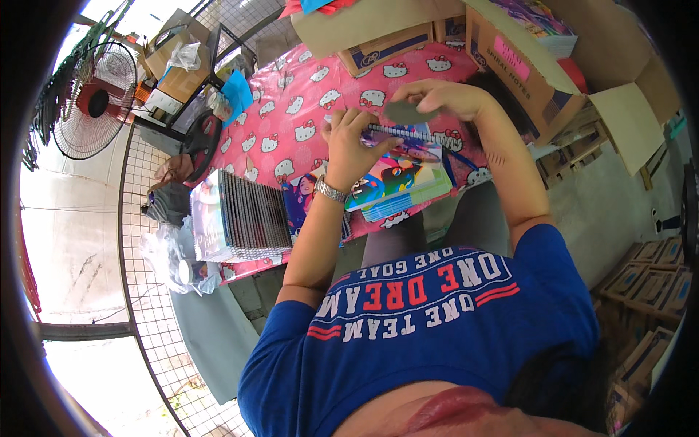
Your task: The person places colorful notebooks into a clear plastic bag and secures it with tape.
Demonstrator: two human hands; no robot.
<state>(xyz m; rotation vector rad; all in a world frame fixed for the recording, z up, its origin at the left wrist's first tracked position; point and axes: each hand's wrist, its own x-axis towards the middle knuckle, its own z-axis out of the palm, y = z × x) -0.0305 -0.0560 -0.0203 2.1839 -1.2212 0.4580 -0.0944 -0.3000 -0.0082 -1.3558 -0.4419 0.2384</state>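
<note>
At the table's near side, my left hand (pixel 351 144) is curled over the left end of a spiral notebook (pixel 419 148), its thumb lying along the coiled edge. My right hand (pixel 450 99) is just above the notebook's far right part, fingers bent around a flat, dark grey-green oval piece (pixel 410 111) whose kind I cannot make out. Under the notebook lie colourful booklets (pixel 404 182) in a low pile. Left of my left forearm stands a thick stack of spiral notebooks (pixel 244 215), coils facing right. Another purple notebook (pixel 301 197) lies partly behind that forearm.
A pink cloth with cartoon cat heads (pixel 293 105) covers the table. Open cardboard boxes (pixel 502 62) stand at the far side and right. A fan (pixel 95 102), black tape dispenser-like item (pixel 202 142) and plastic bag (pixel 171 255) are on the left. More boxes (pixel 655 269) lie lower right.
</note>
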